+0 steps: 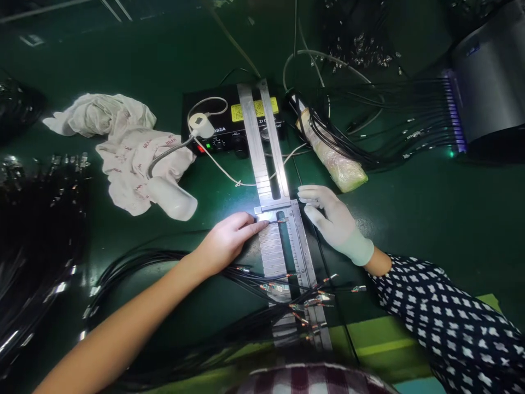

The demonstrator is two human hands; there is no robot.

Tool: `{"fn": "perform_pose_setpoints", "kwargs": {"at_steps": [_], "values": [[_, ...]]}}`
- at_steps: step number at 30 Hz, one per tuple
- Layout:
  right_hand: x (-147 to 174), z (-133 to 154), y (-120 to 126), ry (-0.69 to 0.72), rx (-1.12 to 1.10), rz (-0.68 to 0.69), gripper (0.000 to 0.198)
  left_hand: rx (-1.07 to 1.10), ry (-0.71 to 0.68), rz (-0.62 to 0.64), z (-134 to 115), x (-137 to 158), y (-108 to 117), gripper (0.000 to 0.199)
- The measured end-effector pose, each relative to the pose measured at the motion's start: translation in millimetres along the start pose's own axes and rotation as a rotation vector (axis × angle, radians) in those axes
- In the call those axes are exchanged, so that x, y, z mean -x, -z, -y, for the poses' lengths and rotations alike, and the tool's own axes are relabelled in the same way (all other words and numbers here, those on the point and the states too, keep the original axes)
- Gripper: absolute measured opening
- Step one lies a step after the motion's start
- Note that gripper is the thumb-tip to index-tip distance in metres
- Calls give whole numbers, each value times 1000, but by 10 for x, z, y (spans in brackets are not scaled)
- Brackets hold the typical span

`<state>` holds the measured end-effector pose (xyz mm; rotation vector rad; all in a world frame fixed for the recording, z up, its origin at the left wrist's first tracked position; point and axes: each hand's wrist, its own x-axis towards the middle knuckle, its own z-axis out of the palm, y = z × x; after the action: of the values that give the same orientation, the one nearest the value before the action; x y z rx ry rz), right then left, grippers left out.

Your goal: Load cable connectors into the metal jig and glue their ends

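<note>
My bare left hand (227,241) rests at the left side of a slotted metal fixture (273,251). Its fingertips are closed on a thin black wire, whose crimped metal terminal (283,220) lies across the fixture's slot. To the right of the fixture is my right hand (334,221) in a white glove, fingers stretched out, the thumb apart, holding nothing that I can see. Below my left hand, a bundle of black wires (246,279) with metal terminals crosses the fixture.
A black control box (225,117) with a yellow label stands behind the fixture. Left of it lie a crumpled white cloth (141,150) and a white bottle (172,198). A wrapped wire bundle (328,150) leads toward a grey machine (488,76). More wires (36,246) lie far left.
</note>
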<state>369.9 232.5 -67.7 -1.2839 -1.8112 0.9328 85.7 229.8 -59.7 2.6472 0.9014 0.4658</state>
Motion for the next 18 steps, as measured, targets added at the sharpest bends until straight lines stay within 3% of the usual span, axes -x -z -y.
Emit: {"fn": "perform_pose_setpoints", "kwargs": {"at_steps": [3,11,15,18], "values": [[-6,-5,-8,9,-4,6,25,-64,-62,22,18,-56,40,38],[16,-31,-9,19,-16,9,25,48,-9,-8,37,3,-4,33],[6,-33,-12,17,-21,19,25,-156,97,-98,-4,138,-61,38],[-8,-20,-22,32,-9,15,24,-190,132,-30,-56,195,-74,41]]}}
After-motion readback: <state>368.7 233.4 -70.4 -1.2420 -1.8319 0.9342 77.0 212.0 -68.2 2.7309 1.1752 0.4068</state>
